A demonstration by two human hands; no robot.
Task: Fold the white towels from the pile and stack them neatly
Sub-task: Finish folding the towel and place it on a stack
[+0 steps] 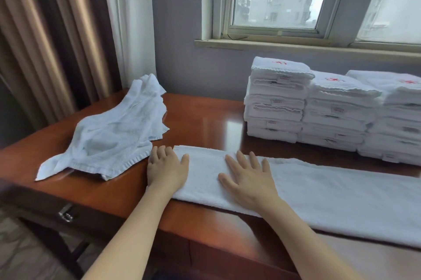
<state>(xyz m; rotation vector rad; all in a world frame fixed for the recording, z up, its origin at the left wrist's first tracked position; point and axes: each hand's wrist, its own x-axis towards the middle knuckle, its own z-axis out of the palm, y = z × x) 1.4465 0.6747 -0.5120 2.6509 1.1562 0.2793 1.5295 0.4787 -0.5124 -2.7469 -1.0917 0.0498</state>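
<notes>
Pressing a long, smooth white towel, left hand flat at its end, right hand flat, fingers spread.

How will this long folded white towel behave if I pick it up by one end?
The long folded white towel would probably droop limply; the crumpled white towels beside it lie in soft folds. Pushed, it may slide easily across the glossy wooden table.

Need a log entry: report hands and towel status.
Left hand, right hand pressing towel near its left end. Towel a long strip across desk. Nothing blocking.
</notes>
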